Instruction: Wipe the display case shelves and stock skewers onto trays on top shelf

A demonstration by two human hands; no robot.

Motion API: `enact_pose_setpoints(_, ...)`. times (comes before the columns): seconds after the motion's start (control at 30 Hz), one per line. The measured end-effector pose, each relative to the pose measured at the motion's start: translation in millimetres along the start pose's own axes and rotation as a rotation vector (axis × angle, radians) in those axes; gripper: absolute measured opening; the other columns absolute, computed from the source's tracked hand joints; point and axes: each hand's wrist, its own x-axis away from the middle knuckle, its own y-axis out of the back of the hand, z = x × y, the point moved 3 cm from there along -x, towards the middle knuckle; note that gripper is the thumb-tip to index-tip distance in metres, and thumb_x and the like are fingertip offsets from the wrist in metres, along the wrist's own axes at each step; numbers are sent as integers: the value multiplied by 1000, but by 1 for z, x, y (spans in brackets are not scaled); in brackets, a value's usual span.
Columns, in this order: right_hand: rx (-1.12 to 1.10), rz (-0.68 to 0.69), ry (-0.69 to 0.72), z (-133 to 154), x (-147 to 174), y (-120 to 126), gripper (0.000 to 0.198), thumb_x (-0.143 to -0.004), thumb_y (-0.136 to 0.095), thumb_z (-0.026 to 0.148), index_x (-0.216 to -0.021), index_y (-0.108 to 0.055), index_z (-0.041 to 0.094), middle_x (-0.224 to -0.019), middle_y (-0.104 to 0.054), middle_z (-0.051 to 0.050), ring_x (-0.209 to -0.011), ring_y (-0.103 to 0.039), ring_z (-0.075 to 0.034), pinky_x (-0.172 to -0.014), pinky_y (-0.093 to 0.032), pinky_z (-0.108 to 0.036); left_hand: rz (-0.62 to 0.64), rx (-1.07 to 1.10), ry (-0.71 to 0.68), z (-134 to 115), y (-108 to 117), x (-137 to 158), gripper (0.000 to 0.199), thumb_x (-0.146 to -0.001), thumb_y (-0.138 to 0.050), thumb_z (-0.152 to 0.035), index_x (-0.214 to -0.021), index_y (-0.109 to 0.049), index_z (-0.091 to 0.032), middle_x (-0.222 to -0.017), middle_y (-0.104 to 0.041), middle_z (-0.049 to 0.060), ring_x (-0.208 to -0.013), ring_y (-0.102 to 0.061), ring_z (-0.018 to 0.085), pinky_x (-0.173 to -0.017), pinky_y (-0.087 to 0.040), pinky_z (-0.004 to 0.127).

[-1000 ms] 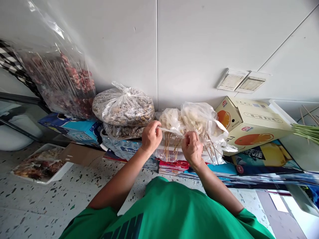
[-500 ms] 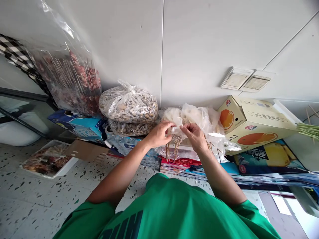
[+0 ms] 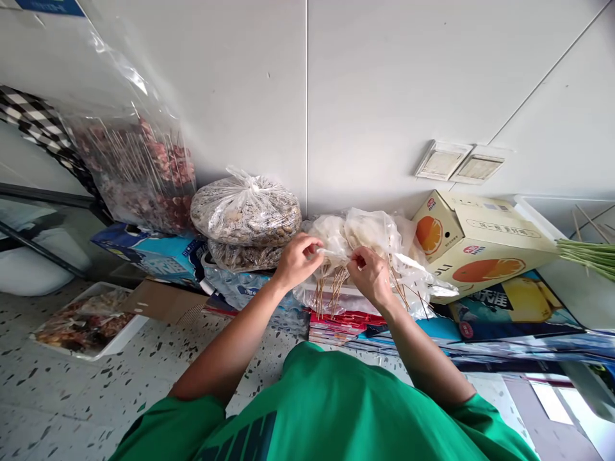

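Both hands pinch the edge of a clear plastic bag (image 3: 369, 227) that covers pale food on thin wooden skewers (image 3: 339, 285). My left hand (image 3: 298, 259) is closed on the bag's left side, thumb against fingers. My right hand (image 3: 371, 275) is closed on the same edge a little to the right. Between them a strip of plastic is stretched. The skewer ends stick out below the bag, toward me. What the pale food is, I cannot make out through the plastic.
Left of the hands sits a knotted bag of shellfish-like food (image 3: 247, 208), then a tall bag of meat skewers (image 3: 144, 166). An orange-printed carton (image 3: 490, 237) stands at right, beside green stalks (image 3: 589, 253). A white tray of food (image 3: 89, 320) lies on the speckled floor.
My hands have drawn slightly apart, stretching the plastic edge between them. The bag lies flatter, and the view has tilted a little upward.
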Motion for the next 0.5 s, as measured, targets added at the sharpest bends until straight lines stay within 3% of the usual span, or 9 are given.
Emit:
enact_pose_setpoints(0.1, -166, 83, -53, -3, -6, 5, 10, -68, -42, 17, -60, -47, 19, -62, -51, 0, -62, -47, -13, -61, -38, -26, -142, 278, 448, 37, 6, 32, 36, -76, -58, -33, -110, -60, -21, -110, -63, 7, -102, -58, 22, -84, -48, 32)
enact_pose_setpoints(0.13, -192, 107, -64, -4, -8, 4, 11, -68, -41, 17, -59, -45, 20, -61, -51, 0, -62, -47, -13, -62, -38, -26, -135, 319, 615, 50, 2, 42, 40, -72, -63, -33, -110, -61, -20, -107, -65, 7, -102, -59, 23, -83, -48, 32)
enact_pose_setpoints(0.2, -224, 149, -65, -4, -10, 1, 11, -69, -40, 17, -59, -43, 20, -63, -53, -1, -64, -49, -14, -63, -40, -27, -8, 388, 831, 70, -12, 54, 36, -62, -69, -32, -95, -66, -17, -90, -69, 7, -88, -63, 25, -74, -50, 33)
enact_pose_setpoints(0.27, -230, 176, -47, 2, -9, 1, 12, -71, -39, 17, -61, -46, 20, -70, -58, -4, -68, -54, -16, -67, -44, -29, 138, 486, 908, 82, -26, 54, 23, -61, -67, -32, -77, -66, -15, -73, -68, 7, -71, -64, 24, -65, -51, 34)
enact_pose_setpoints(0.33, -204, 203, -23, 16, -1, 12, 15, -74, -40, 18, -70, -55, 19, -84, -64, -8, -77, -60, -19, -71, -48, -33, 198, 557, 954, 90, -35, 47, 17, -61, -62, -32, -66, -63, -16, -64, -66, 5, -61, -62, 22, -59, -50, 33)
enact_pose_setpoints(0.43, -201, 408, 13, 38, 27, 52, 32, -82, -49, 25, -110, -63, 21, -114, -63, -13, -91, -64, -23, -81, -52, -38, 226, 581, 971, 96, -39, 33, 17, -59, -62, -35, -58, -57, -18, -56, -62, 4, -54, -59, 20, -52, -48, 31)
enact_pose_setpoints(0.47, -215, 446, -5, 40, 38, 71, 37, -83, -52, 30, -118, -62, 24, -118, -63, -12, -92, -64, -23, -82, -54, -39, 235, 575, 962, 97, -39, 29, 19, -59, -62, -36, -58, -55, -19, -55, -61, 4, -53, -59, 20, -51, -47, 31)
enact_pose_setpoints(0.5, -218, 397, -64, 36, 48, 91, 36, -83, -55, 34, -118, -64, 26, -114, -65, -12, -90, -65, -24, -79, -55, -38, 244, 564, 944, 97, -39, 25, 20, -60, -62, -38, -58, -55, -19, -56, -62, 4, -54, -60, 21, -51, -48, 31)
